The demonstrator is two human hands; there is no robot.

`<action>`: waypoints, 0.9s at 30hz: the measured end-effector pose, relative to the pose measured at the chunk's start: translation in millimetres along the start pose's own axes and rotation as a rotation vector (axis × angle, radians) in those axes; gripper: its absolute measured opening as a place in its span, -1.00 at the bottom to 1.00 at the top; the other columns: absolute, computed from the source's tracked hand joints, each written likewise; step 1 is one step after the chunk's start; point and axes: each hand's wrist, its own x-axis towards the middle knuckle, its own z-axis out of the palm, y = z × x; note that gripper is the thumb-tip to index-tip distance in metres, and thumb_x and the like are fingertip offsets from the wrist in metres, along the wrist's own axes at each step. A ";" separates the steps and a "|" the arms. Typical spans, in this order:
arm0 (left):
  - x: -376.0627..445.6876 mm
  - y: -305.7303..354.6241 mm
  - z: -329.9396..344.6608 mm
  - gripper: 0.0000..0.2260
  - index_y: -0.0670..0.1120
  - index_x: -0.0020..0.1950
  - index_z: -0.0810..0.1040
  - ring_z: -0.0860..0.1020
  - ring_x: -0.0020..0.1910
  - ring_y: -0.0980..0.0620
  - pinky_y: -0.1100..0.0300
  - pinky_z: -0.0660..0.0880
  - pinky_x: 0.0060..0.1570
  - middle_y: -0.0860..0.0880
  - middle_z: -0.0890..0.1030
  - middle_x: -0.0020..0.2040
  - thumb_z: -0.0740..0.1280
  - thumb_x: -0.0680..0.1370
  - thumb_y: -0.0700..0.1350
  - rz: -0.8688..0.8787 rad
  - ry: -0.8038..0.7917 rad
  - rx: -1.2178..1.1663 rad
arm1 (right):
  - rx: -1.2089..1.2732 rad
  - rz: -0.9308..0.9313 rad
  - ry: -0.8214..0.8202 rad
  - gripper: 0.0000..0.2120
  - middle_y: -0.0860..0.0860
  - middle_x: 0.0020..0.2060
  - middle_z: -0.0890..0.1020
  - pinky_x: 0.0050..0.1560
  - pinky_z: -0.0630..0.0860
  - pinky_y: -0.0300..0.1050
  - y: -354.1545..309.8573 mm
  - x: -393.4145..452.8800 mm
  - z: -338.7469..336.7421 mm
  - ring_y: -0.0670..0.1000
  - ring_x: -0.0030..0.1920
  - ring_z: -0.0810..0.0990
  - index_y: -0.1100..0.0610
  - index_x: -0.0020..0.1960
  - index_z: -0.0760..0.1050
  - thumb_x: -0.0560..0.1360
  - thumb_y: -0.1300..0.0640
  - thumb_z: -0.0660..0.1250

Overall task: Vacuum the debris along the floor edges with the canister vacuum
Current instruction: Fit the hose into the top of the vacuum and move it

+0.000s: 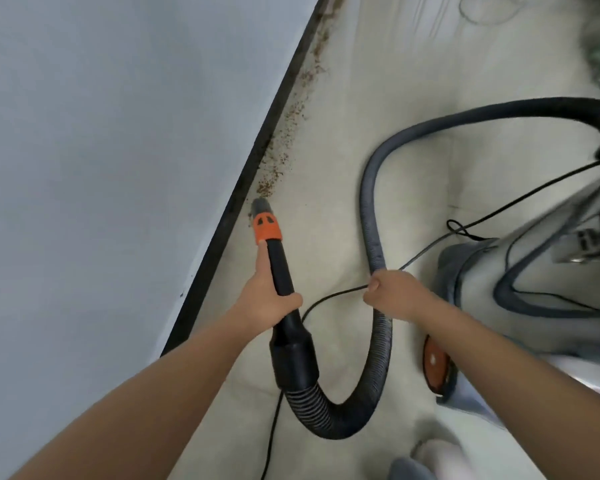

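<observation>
Gripping the black wand [282, 271] from its left side, my left hand [267, 299] has the fingers curled round the tube and the forefinger laid straight along it toward the orange collar [266, 230]. Just past that collar sits the grey nozzle tip [261, 205], pointed at the floor right beside the dark skirting [222, 230] and almost touching the near end of the debris [284, 143] — a brown, crumbly trail that runs on ahead of the hand along the foot of the grey wall [101, 150].

Behind the left hand the wand widens into a black cuff, and from there the ribbed hose [371, 209] drops toward me, loops round and climbs to my right hand [392, 292]. That hand is clenched round the hose, and a thin black power cord [329, 295] seems to pass through the same fist, though I cannot tell for sure. Beyond the right hand the hose arcs up and away to the right — toward the blurred edge of the view.

To the right of the right hand stands the grey canister vacuum [520, 306], smeared by motion, with an orange wheel [435, 363] near my right forearm. Both hands work over a pale floor [413, 81].
</observation>
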 end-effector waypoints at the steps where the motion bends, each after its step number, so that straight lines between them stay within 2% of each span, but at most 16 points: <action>1: -10.2 19.9 -2.8 -0.16 -0.08 0.53 -0.07 0.43 -0.23 0.17 0.37 0.39 -0.32 0.07 0.40 -0.15 0.38 0.42 -0.31 0.009 -0.028 0.034 | 0.015 0.003 0.066 -0.73 0.16 0.00 0.55 -0.04 0.41 -0.09 -2.6 -15.0 -17.4 0.17 0.10 0.52 0.29 0.07 0.46 0.54 0.11 0.17; 3: -32.4 72.1 -9.4 -0.16 -0.05 0.53 -0.12 0.44 -0.23 0.13 0.32 0.40 -0.31 0.05 0.38 -0.17 0.35 0.43 -0.32 0.036 -0.085 0.048 | 0.034 0.003 0.170 -0.72 0.14 0.05 0.54 -0.01 0.42 -0.08 -7.7 -53.0 -62.9 0.14 0.08 0.51 0.27 0.14 0.43 0.55 0.09 0.18; 6: -67.3 149.4 -17.1 -0.15 0.03 0.53 -0.18 0.41 -0.23 0.18 0.27 0.42 -0.24 0.10 0.37 -0.12 0.32 0.46 -0.32 0.065 -0.085 0.023 | 0.067 -0.015 0.348 -0.69 0.15 0.13 0.52 0.03 0.42 -0.08 -13.7 -110.5 -130.8 0.14 0.11 0.50 0.27 0.20 0.42 0.55 0.10 0.19; 10: -111.7 242.2 -19.7 -0.18 0.02 0.53 -0.10 0.36 -0.25 0.23 0.28 0.35 -0.10 0.11 0.35 -0.05 0.35 0.47 -0.28 0.158 -0.026 0.064 | 0.123 -0.049 0.481 -0.67 0.11 0.23 0.43 0.09 0.40 -0.08 -4.4 -183.4 -215.7 0.12 0.16 0.47 0.23 0.28 0.39 0.54 0.16 0.19; 12: -128.1 281.7 -16.1 -0.20 0.00 0.53 -0.09 0.37 -0.14 0.18 0.30 0.33 -0.07 0.09 0.35 0.02 0.35 0.47 -0.25 0.232 -0.021 0.127 | 0.163 -0.029 0.568 -0.68 0.13 0.23 0.44 0.12 0.38 -0.08 12.9 -214.0 -250.7 0.12 0.16 0.47 0.25 0.26 0.42 0.53 0.19 0.21; 14: -135.2 315.3 -6.8 -0.19 0.01 0.54 -0.11 0.46 -0.01 0.05 0.20 0.42 0.01 0.00 0.42 0.17 0.35 0.47 -0.25 0.293 -0.044 0.153 | 0.201 0.022 0.623 -0.72 0.16 0.14 0.47 0.05 0.36 -0.10 37.8 -237.2 -277.1 0.15 0.14 0.46 0.28 0.19 0.46 0.51 0.20 0.24; 16: -136.5 347.0 10.4 -0.17 0.05 0.54 -0.13 0.53 0.05 -0.11 0.06 0.49 0.07 -0.11 0.46 0.23 0.34 0.46 -0.25 0.334 -0.071 0.177 | 0.222 0.088 0.619 -0.75 0.15 0.00 0.44 -0.11 0.30 -0.11 65.4 -257.0 -298.1 0.17 0.05 0.45 0.27 0.08 0.47 0.49 0.14 0.22; 18: -138.2 376.5 32.9 -0.17 0.06 0.54 -0.13 0.54 0.03 -0.18 0.00 0.51 0.05 -0.15 0.51 0.17 0.33 0.46 -0.25 0.365 -0.078 0.207 | 0.225 0.147 0.595 -0.71 0.21 0.00 0.47 -0.14 0.25 -0.13 94.9 -272.8 -311.0 0.20 0.04 0.47 0.28 0.08 0.47 0.47 0.10 0.19; 21: -139.8 407.6 71.7 -0.20 0.04 0.54 -0.08 0.54 -0.01 -0.18 -0.02 0.50 0.01 -0.16 0.52 0.03 0.33 0.46 -0.23 0.412 -0.097 0.278 | 0.231 0.225 0.592 -0.64 0.28 0.14 0.51 -0.01 0.35 -0.07 141.5 -291.8 -321.5 0.22 0.15 0.49 0.34 0.19 0.45 0.50 0.13 0.22; 24: -131.6 425.7 110.8 -0.21 0.04 0.53 0.00 0.53 0.00 -0.13 -0.04 0.51 0.01 -0.13 0.50 0.04 0.37 0.42 -0.18 0.462 -0.131 0.363 | 0.224 0.275 0.570 -0.63 0.21 0.24 0.48 0.08 0.37 -0.09 186.8 -300.2 -327.7 0.18 0.19 0.48 0.30 0.29 0.40 0.52 0.20 0.26; 27: -121.2 441.8 147.7 -0.22 0.01 0.52 0.02 0.53 -0.05 -0.11 0.08 0.48 -0.11 -0.13 0.50 -0.02 0.36 0.41 -0.17 0.484 -0.130 0.430 | 0.193 0.311 0.533 -0.62 0.19 0.25 0.46 0.10 0.39 -0.08 223.5 -294.3 -335.4 0.17 0.20 0.48 0.25 0.31 0.38 0.52 0.17 0.23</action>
